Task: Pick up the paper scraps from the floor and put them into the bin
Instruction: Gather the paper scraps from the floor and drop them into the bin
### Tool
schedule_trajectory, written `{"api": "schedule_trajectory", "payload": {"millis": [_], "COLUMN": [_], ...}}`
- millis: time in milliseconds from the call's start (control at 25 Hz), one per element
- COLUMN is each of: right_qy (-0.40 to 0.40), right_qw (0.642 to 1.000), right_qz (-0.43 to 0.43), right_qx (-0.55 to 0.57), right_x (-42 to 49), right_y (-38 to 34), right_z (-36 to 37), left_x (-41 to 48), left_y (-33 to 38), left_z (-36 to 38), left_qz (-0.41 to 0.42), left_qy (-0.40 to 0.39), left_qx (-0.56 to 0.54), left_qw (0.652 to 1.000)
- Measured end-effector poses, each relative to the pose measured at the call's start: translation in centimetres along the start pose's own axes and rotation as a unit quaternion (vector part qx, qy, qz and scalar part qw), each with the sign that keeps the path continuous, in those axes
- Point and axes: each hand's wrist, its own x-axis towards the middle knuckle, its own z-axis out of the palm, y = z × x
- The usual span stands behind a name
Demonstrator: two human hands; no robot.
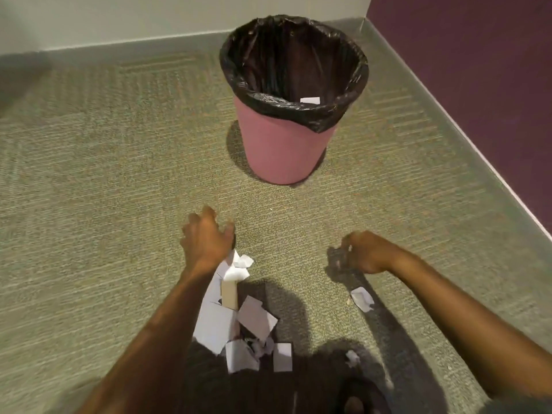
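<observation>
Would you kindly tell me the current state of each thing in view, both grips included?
bin: upright, open, lined with a black bag
scrap in the bin: one white piece, already inside
pile of scraps: lying on the carpet, not yet binned
lone scrap: on the carpet, apart from the pile
crumpled scrap: on the carpet, in shadow
left grip: fingers curled at the pile's far end, hold unclear
right grip: fingers curled, blurred, hold unclear

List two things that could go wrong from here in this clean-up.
The pink plastic bin with the black liner stands well beyond the pile of white paper scraps, so carried pieces may fall on the grey-green carpet. The torn white scrap near the right hand lies apart and may be missed.
</observation>
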Motion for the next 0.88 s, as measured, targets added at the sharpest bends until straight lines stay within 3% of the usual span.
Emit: {"api": "schedule_trajectory", "payload": {"millis": [120,240,320,440,520,600,680,760,880], "right_qy": [-0.122,-0.034,0.017,-0.024,-0.027,0.003,0.049,0.064,0.071], "right_qw": [0.986,0.993,0.997,0.996,0.989,0.975,0.955,0.943,0.930], "right_qz": [0.079,0.105,0.068,-0.043,-0.139,-0.220,-0.291,-0.322,-0.316], "right_qx": [-0.080,-0.035,-0.044,-0.069,-0.037,-0.017,-0.035,-0.057,-0.174], "right_x": [-0.5,-0.7,-0.3,0.4,0.9,0.9,0.4,-0.1,-0.5], "right_y": [0.8,0.7,0.4,-1.9,-4.6,-7.8,-11.1,-13.5,-14.1], "right_z": [6.4,10.1,10.7,9.5,9.0,9.7,11.1,13.0,16.2], "left_x": [-1.4,-0.9,-0.4,-1.4,-2.6,-4.1,-4.6,-4.9,-5.0], "left_y": [-3.5,-5.6,-6.5,-7.0,-7.2,-7.2,-7.4,-7.5,-7.5], "left_z": [2.3,2.6,2.5,2.6,3.6,4.5,5.4,5.6,5.8], "left_qz": [-0.058,-0.072,-0.045,0.015,0.089,0.117,0.095,0.106,0.144], "left_qy": [-0.118,-0.192,-0.219,-0.201,-0.134,-0.098,-0.097,-0.082,-0.068], "left_qx": [0.130,0.124,0.131,0.181,0.241,0.269,0.277,0.277,0.261], "left_qw": [0.983,0.971,0.966,0.963,0.957,0.951,0.951,0.951,0.952]}}
